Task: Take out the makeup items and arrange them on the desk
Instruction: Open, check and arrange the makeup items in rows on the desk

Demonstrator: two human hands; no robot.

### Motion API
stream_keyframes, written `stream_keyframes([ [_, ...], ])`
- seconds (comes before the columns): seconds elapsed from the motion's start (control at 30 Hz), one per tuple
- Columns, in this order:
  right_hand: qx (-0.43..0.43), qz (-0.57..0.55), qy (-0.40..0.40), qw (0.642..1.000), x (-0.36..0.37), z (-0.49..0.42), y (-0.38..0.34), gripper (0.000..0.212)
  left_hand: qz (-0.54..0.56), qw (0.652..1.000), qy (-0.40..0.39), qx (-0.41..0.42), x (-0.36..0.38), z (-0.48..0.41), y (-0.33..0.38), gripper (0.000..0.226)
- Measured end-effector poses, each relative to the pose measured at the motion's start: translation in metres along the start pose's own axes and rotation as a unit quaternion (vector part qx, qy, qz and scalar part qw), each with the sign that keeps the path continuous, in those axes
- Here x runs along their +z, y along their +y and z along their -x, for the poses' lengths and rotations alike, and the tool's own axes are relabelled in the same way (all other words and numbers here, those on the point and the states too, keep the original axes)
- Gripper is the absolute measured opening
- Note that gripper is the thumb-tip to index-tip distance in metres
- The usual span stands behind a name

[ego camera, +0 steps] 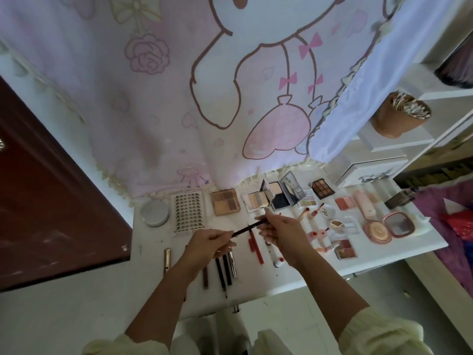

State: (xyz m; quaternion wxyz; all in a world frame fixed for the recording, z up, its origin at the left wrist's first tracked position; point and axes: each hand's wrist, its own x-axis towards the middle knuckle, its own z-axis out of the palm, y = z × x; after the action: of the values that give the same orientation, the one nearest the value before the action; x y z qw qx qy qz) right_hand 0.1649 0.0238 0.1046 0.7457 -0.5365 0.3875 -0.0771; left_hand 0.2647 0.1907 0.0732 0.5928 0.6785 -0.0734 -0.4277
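Note:
A thin black makeup pencil [247,228] hangs above the white desk [286,275], held at both ends. My left hand [210,243] pinches its lower end and my right hand [279,230] grips its upper end. Below the left hand lie several dark pencils [222,271] side by side. A red pencil [256,245] lies between the hands. Along the back of the desk stand eyeshadow palettes [225,202], an open compact [281,198] and a lash sheet [188,211].
A round grey tin [154,213] sits at the back left, and a pink open compact [389,228], blush pans [345,203] and small lip tubes [316,212] at the right. A cartoon curtain [179,98] hangs behind. A dark red door [51,196] is at the left, and a cotton-swab cup [399,119] on a shelf at the right.

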Motion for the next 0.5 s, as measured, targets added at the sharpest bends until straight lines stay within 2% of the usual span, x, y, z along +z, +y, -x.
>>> stream_keyframes([
  [0.07,-0.011,0.031,-0.004,0.999,0.004,0.002,0.002,0.031,-0.075,0.996,-0.04,0.021,0.005,0.005,0.006,0.023],
  [0.2,-0.028,0.138,-0.011,0.99,0.012,0.009,0.004,0.031,-0.136,0.987,-0.075,0.044,0.02,0.009,0.017,0.024],
  [0.5,-0.027,0.165,-0.02,0.986,0.01,0.014,0.002,0.034,-0.142,0.989,-0.042,0.026,0.033,0.012,0.016,0.036],
])
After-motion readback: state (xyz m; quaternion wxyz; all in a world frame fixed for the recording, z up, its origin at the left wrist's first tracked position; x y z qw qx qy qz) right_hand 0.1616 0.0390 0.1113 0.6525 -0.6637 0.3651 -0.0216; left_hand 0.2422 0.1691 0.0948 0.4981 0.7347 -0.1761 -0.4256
